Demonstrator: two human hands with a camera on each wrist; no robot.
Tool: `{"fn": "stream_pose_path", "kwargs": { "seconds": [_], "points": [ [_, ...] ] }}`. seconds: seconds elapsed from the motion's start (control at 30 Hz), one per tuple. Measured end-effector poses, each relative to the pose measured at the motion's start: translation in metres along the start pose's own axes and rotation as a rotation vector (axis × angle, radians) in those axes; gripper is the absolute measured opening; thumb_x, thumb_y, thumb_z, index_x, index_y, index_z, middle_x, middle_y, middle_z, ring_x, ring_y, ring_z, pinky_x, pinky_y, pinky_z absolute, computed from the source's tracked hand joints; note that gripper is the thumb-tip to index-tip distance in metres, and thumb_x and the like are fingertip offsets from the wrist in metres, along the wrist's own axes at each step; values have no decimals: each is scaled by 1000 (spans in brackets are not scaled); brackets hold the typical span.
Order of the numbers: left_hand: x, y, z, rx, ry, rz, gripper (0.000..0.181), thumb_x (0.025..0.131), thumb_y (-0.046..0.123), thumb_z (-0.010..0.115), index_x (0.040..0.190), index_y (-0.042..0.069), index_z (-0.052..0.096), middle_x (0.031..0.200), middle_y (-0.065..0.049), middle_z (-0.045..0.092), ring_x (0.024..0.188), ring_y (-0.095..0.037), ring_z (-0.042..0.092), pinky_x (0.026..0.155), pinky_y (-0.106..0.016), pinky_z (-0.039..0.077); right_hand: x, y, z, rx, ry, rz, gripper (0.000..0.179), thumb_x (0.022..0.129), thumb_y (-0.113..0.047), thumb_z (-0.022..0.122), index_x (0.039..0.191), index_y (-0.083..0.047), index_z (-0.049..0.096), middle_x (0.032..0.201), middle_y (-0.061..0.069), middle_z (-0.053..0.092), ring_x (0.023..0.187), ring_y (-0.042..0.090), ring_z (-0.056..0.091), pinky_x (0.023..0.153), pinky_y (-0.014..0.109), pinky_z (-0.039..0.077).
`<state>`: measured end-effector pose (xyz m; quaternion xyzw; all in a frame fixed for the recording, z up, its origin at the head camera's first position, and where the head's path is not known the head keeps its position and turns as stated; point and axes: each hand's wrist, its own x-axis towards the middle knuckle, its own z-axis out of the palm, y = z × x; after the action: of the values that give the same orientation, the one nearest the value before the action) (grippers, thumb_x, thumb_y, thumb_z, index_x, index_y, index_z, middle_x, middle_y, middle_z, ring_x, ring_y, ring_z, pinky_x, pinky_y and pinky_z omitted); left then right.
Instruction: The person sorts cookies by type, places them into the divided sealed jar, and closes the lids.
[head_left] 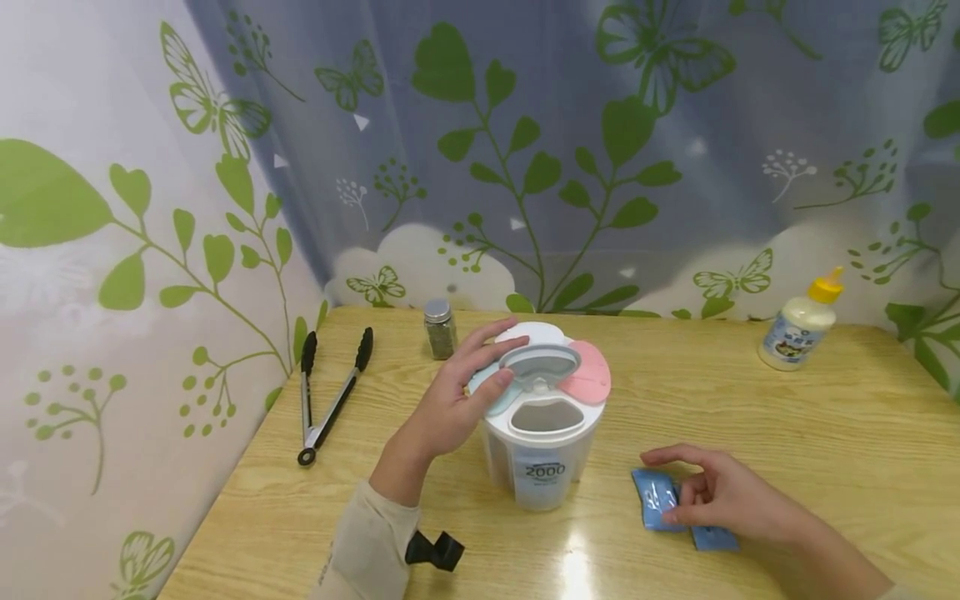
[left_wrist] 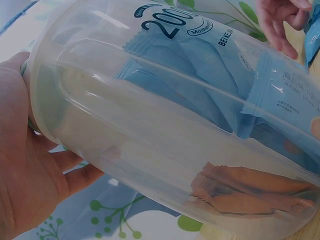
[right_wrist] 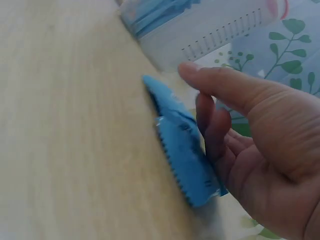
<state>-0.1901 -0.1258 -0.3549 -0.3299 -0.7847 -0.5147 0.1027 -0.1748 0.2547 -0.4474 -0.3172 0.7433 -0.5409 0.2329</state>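
A round clear container [head_left: 542,467] stands mid-table with a white lid of pastel flaps. Its grey flap [head_left: 540,363] is raised over an open hole. My left hand [head_left: 459,398] lies over the lid's left side, with fingers behind the grey flap and the thumb at its front edge. In the left wrist view, the container [left_wrist: 165,145] holds blue packets [left_wrist: 200,85] and orange ones [left_wrist: 245,192]. My right hand [head_left: 711,493] rests on the table to the right, fingers curled onto a blue packet [head_left: 654,498]. A second blue packet [head_left: 714,538] lies under the hand. In the right wrist view, the fingertips [right_wrist: 216,131] touch the packet [right_wrist: 182,150].
Black-tipped metal tongs [head_left: 324,398] lie at the left of the wooden table [head_left: 787,433]. A small spice jar [head_left: 439,328] stands behind the container. A white squeeze bottle with a yellow cap [head_left: 801,327] stands at the far right. Leaf-patterned curtains surround the table.
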Motion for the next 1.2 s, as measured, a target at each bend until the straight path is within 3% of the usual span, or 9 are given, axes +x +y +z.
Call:
{"fn": "stream_pose_path", "kwargs": {
  "seconds": [0.13,0.23,0.47,0.6,0.7,0.9,1.07,1.2],
  "points": [
    [0,-1,0,0,2,-2,46,105,40,47,142,14,57,160,4,35,146,-19,35,113,-52,37,-1,4,4,-79,57,44,62,86,-13,77,141,0,50,129,-6,62,63,-2,55,53,23,50],
    [0,-1,0,2,2,-2,46,105,40,47,142,15,57,160,5,35,146,-19,35,112,-52,37,0,5,6,-133,93,63,63,84,-17,80,139,-1,53,105,-1,68,60,0,52,51,23,48],
    [0,1,0,3,2,1,42,105,32,49,142,14,57,160,3,35,147,-23,35,113,-54,36,3,2,9,-207,134,74,61,84,-20,81,135,1,56,88,4,69,56,2,52,48,24,46],
    [-1,1,0,7,-1,-4,42,105,32,49,142,14,57,160,3,34,148,-22,33,114,-55,35,5,3,8,-207,161,122,54,87,-21,78,134,-4,60,60,-7,49,49,-1,45,43,23,42],
    [-1,0,1,5,-4,-10,43,105,34,49,142,15,57,160,4,34,147,-18,33,114,-53,35,5,6,6,-176,186,151,49,91,-22,74,135,-6,61,57,-9,44,45,-1,40,40,24,40],
    [-1,-1,1,0,-4,-11,45,105,37,48,142,14,57,160,5,34,147,-17,33,114,-53,35,5,10,3,-40,199,150,49,95,-16,69,138,3,56,52,7,46,45,6,43,40,28,41],
    [-1,-1,1,1,-1,-5,45,105,38,48,142,14,57,160,5,34,146,-18,35,113,-53,36,4,7,-1,21,211,191,50,96,-16,67,139,6,54,56,-7,48,49,7,45,44,29,42],
    [0,-2,1,1,1,0,44,105,37,48,142,14,57,160,5,35,146,-19,36,113,-52,37,5,-2,-4,21,248,246,51,97,-23,66,139,3,55,59,-8,50,53,5,47,47,26,43]
  ]
}}
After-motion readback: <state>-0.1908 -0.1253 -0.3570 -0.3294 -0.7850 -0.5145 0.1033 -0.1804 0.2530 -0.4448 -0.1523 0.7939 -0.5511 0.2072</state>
